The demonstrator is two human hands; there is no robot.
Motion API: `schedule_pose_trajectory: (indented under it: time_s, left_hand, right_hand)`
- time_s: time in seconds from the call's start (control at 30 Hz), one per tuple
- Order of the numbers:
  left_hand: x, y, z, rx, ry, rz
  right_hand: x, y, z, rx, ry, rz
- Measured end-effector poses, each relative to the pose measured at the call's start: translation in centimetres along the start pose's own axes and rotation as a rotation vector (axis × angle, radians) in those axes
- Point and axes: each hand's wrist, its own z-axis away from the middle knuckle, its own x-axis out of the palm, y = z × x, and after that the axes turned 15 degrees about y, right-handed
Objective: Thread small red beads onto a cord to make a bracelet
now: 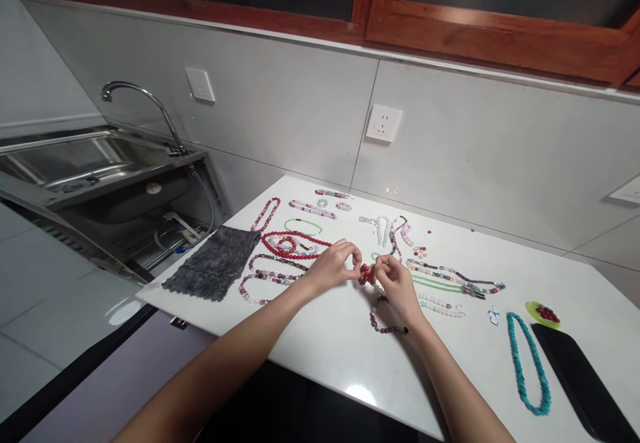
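Between my two hands, a small cluster of red beads [366,273] hangs just above the white table. My left hand [336,263] pinches it from the left with thumb and forefinger. From the other side my right hand [395,281] closes its fingertips on it. Any string in the beads is too fine to make out. A long red bead necklace [273,246] lies left of my left hand. Under and beside my right hand is a dark multicoloured bead strand [384,329]. Pale bead strands [440,305] and green strands [435,284] lie to its right.
A dark grey cloth [215,266] covers the table's left end. Toward the right are a turquoise necklace [515,356], a green dish [536,311] holding red beads, and a black phone [583,379]. Several bead strands line the back. A sink [75,163] stands left, apart from the table.
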Motion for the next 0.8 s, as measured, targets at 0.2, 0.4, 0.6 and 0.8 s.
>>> schedule_pose_trajectory:
  time_s: [0.2,0.4,0.6,0.8]
  left_hand:
    - [0.4,0.2,0.2,-0.197,-0.042,0.176]
    - [0.9,-0.1,0.5,-0.502,-0.210,0.376]
    - [0.7,0.4,0.2,-0.576,-0.347,0.583]
    - [0.1,1.1,0.1,-0.604,-0.404,0.679]
  right_hand:
    - [-0.1,0.3,-0.1,-0.013,0.010,0.018]
    - [-0.2,0.6,-0.2,-0.023,0.051,0.053]
    - [-0.4,1.4,-0.6,-0.054,0.096,0.116]
    - [-0.5,1.7,-0.8,-0.061,0.108,0.129]
